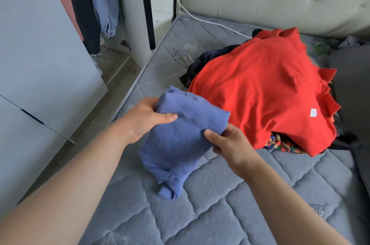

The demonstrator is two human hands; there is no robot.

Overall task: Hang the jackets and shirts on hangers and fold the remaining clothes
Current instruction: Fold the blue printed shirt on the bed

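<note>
Hands: left hand (pixel 144 119), right hand (pixel 226 142) grip folded blue garment (pixel 180 140), apparently above mattress (pixel 220 204).

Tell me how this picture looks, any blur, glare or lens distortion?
Head view: soft, even light, no glare or hard shadows; the wide-angle lens bows the mattress edge; the blue garment is fairly sharp; the red shirt smears slightly at its far edge.

Noted: left hand (pixel 140 120), left of the blue garment (pixel 180 144), bare, thumbnail trimmed short. The right hand (pixel 230 144), right of the blue garment, bare. Nearer than the garment, left forearm (pixel 70 184) and right forearm (pixel 290 204) uncovered as far as shown.
</note>
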